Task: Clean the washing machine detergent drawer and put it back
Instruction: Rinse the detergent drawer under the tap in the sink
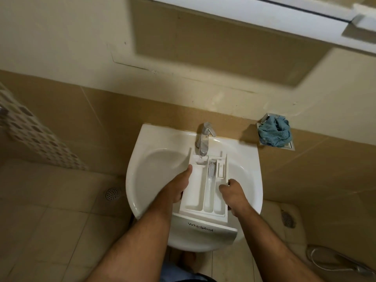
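Note:
A white detergent drawer (205, 192) with several long compartments lies lengthwise over the white sink (154, 165), its grey front panel toward me. My left hand (179, 186) grips its left wall, thumb along the rim. My right hand (234, 192) grips its right wall. The drawer's far end sits under the chrome tap (203, 139), and water runs from the spout into the back left compartment.
A blue cloth (274, 132) rests on a small metal shelf on the wall right of the sink. A cabinet (264, 15) hangs overhead. Floor drains (112, 193) lie on the tiles, and a hose sprayer (341, 261) lies at the lower right.

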A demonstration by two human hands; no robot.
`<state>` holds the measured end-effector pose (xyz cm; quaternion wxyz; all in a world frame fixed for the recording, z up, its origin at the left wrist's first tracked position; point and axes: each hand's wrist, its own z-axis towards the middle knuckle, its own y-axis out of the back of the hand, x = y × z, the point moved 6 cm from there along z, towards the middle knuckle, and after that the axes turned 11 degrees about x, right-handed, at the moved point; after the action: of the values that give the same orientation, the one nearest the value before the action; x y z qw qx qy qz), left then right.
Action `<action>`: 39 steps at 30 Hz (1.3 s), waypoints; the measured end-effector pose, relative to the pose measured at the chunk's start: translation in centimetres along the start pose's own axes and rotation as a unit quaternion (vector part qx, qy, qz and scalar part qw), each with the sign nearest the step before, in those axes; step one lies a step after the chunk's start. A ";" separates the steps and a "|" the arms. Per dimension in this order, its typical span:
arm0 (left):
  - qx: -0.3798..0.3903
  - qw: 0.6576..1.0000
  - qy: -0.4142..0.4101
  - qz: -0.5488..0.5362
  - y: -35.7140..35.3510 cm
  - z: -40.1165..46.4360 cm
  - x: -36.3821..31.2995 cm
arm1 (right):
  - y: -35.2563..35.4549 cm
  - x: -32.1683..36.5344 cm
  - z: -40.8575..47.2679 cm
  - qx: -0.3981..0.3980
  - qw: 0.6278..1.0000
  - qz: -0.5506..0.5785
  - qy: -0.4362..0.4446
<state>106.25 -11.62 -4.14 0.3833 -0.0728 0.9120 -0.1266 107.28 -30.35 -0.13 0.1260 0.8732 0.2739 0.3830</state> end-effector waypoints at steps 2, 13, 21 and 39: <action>0.028 1.000 0.001 0.001 -0.5 0.2 -0.7 | 0.4 -0.5 -0.2 -0.030 0.999 0.036 -0.002; 0.004 0.960 -0.069 0.271 1.0 0.5 -5.9 | -1.9 1.1 -0.5 -0.048 0.983 0.176 0.039; 0.006 0.959 -0.050 0.280 0.4 1.0 -3.5 | -0.4 2.0 -2.2 -0.031 0.993 0.115 0.025; 0.204 0.974 0.087 0.049 -5.1 -0.5 -1.7 | -0.1 8.1 -4.2 -0.057 0.992 -0.106 0.026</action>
<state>107.24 -15.98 -1.14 0.3148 0.0630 0.8994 -0.2967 108.65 -25.54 7.51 0.2083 0.8203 0.3458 0.4051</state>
